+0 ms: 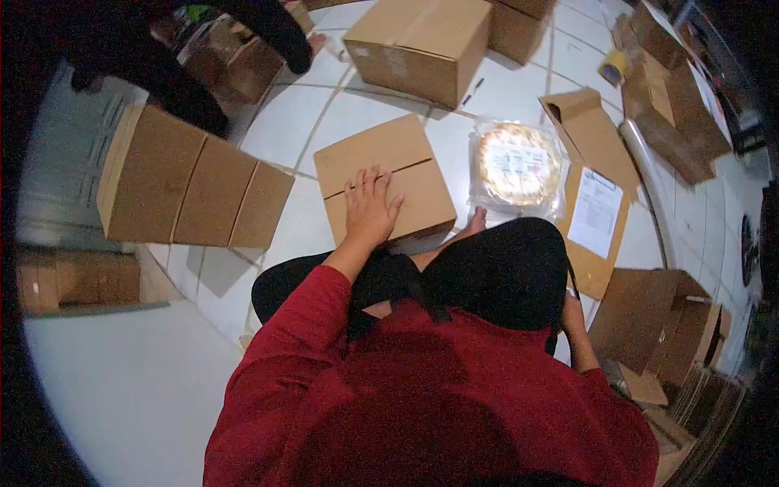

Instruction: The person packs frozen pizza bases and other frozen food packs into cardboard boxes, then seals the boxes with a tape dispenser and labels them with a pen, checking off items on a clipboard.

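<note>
I sit on a white tiled floor in a red top. My left hand (369,209) lies flat, fingers spread, on the closed flaps of a small cardboard box (389,162) in front of my knees. My right hand (570,312) is down by my right thigh, mostly hidden behind my leg; its fingers do not show. Right of the box lies a round item in a clear plastic bag (518,165). Beside that is a brown padded envelope (604,174) with a white paper sheet (595,213) on it.
An open box with raised flaps (182,178) stands to the left. A larger closed box (422,45) sits farther away. More cartons (673,114) and flattened cardboard (661,333) lie along the right. A tape roll (614,66) and another person's dark sleeve (272,32) are at the top.
</note>
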`<action>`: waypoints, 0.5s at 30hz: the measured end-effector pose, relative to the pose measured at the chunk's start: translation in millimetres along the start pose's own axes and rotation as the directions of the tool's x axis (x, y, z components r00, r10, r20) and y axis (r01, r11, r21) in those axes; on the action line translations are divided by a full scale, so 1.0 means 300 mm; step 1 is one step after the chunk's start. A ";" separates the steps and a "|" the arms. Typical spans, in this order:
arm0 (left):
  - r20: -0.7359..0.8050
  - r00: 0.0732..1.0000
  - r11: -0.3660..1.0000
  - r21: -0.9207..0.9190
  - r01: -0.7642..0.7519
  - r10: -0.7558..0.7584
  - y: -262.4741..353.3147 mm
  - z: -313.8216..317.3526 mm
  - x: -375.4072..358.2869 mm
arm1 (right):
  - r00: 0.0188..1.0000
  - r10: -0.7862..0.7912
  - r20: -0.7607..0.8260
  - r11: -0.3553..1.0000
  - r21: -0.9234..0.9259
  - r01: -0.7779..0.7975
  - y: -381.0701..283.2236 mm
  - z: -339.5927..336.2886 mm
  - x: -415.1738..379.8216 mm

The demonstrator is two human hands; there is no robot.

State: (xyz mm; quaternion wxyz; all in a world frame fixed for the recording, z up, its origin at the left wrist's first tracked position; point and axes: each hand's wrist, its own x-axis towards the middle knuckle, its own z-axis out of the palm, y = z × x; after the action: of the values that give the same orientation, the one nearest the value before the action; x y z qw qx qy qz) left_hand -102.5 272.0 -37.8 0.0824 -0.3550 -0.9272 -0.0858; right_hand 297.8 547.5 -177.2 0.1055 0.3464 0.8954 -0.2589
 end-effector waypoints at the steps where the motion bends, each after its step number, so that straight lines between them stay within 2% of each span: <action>1: 0.026 1.000 1.000 -0.007 -0.013 0.013 -0.008 0.000 0.006 | 1.000 -0.021 0.002 1.000 -0.021 0.021 -0.066 -0.082 0.020; 3: 0.049 0.999 1.000 -0.023 -0.009 0.011 -0.013 0.001 -0.002 | 0.978 0.208 -0.018 0.975 -0.077 -0.208 -0.186 -0.270 0.048; 5: 0.034 0.999 0.999 -0.024 -0.030 0.031 -0.018 -0.014 0.010 | 0.969 0.146 -0.198 0.987 -0.034 -0.155 -0.176 -0.383 0.143; 7: 0.028 1.000 0.999 -0.050 -0.011 0.012 -0.011 -0.023 0.017 | 0.933 0.124 -0.338 0.965 0.260 -0.034 -0.298 -0.534 0.234; 8: 0.031 1.000 0.998 -0.065 -0.002 0.004 -0.007 -0.024 0.014 | 0.944 0.079 -0.321 0.875 0.475 0.089 -0.371 -0.588 0.287; 9: 0.017 1.000 0.997 -0.077 0.014 -0.012 -0.008 -0.014 0.009 | 0.949 0.025 -0.313 0.724 0.661 0.198 -0.464 -0.635 0.342; 11: -0.005 0.999 0.999 -0.019 -0.035 0.034 -0.004 0.023 0.003 | 0.988 -0.014 -0.153 0.661 0.740 0.124 -0.706 -0.704 0.442; 13: 0.002 0.999 0.996 -0.074 -0.045 0.045 0.001 -0.008 -0.003 | 0.970 -0.237 -0.060 0.617 0.762 0.198 -0.917 -0.674 0.589; 14: 0.025 0.997 0.991 -0.118 -0.063 0.067 0.003 -0.030 -0.010 | 0.950 -0.312 -0.002 0.640 0.739 0.211 -1.076 -0.665 0.621; 15: 0.016 0.999 0.991 -0.123 -0.050 0.052 0.007 -0.062 -0.009 | 0.891 -0.445 0.088 0.580 0.787 0.211 -1.155 -0.609 0.727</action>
State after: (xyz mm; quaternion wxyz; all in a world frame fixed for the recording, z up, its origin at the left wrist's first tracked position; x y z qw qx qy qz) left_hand -97.6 267.8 -20.1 0.0538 -0.3837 -0.9116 -0.1370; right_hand -98.7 552.1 32.1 0.0239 0.1449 0.7276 -0.6701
